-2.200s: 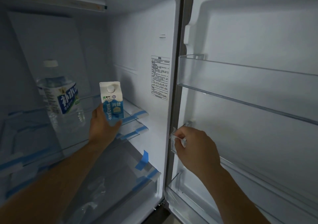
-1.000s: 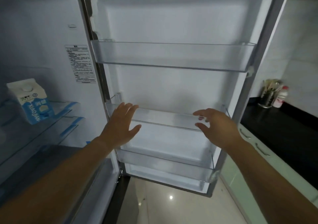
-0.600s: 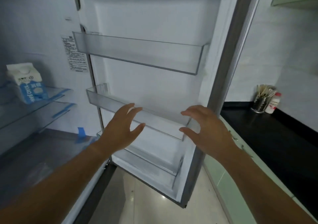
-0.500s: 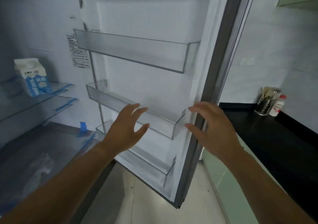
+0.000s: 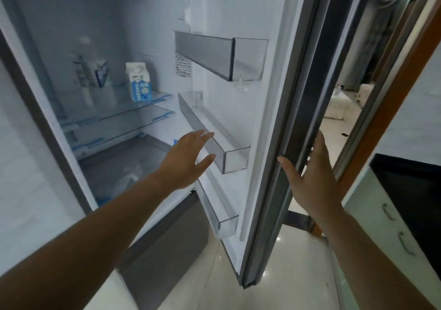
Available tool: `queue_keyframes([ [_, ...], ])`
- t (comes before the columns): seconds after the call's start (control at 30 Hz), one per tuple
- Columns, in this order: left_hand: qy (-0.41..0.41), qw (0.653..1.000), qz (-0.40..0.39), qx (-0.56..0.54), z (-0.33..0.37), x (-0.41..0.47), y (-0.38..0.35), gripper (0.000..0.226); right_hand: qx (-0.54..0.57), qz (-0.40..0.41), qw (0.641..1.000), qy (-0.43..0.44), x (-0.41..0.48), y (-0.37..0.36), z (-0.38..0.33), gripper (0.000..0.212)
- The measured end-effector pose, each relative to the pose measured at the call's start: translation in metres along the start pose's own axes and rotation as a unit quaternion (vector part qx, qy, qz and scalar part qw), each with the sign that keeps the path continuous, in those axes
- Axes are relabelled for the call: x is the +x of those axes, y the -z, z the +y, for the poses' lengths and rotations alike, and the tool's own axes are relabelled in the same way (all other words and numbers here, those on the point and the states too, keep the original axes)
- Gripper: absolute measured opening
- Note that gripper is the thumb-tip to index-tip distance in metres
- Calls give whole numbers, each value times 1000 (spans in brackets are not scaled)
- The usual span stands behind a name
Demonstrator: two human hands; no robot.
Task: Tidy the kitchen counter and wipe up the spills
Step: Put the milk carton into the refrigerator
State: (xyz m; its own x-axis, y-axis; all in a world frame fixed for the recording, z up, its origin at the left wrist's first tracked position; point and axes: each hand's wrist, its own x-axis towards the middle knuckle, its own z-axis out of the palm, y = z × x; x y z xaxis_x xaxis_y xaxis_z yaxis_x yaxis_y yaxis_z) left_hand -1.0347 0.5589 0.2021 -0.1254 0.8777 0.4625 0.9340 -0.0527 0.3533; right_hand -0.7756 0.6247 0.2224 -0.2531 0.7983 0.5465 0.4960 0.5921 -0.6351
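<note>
A blue and white milk carton (image 5: 139, 82) stands upright on a glass shelf (image 5: 133, 109) inside the fridge, next to a large clear water bottle (image 5: 94, 76). The fridge door (image 5: 269, 100) is partly swung in, seen almost edge-on. My right hand (image 5: 310, 173) lies flat with straight fingers against the door's outer edge. My left hand (image 5: 188, 159) hovers open in front of the middle door bin (image 5: 214, 140), holding nothing.
Empty clear bins line the inside of the door. A black counter (image 5: 412, 190) over pale green drawers (image 5: 386, 228) runs along the right. A wooden doorframe (image 5: 391, 100) stands behind the door. The glossy tiled floor (image 5: 274, 286) lies below.
The milk carton was left on the shelf and my left hand came away. The door has swung further toward shut, with my right hand now on its outer edge.
</note>
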Motion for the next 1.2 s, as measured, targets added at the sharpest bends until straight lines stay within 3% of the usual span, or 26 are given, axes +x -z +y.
queue_keyframes([
  [0.27,134,990,41,29,-27,-69,42,59,68,14,990,121,-42,-58,-51,74],
  [0.43,209,975,66,50,-53,-110,78,54,165,-54,963,207,-46,-107,-88,74],
  [0.63,309,934,160,79,-105,-143,122,51,180,-108,936,282,-42,-179,-136,76],
  [0.83,327,910,240,85,-168,-140,153,52,187,-109,932,291,-36,-245,-181,81],
  [1.2,289,927,239,-2,-252,-111,149,60,88,-115,938,314,-3,-339,-219,84],
])
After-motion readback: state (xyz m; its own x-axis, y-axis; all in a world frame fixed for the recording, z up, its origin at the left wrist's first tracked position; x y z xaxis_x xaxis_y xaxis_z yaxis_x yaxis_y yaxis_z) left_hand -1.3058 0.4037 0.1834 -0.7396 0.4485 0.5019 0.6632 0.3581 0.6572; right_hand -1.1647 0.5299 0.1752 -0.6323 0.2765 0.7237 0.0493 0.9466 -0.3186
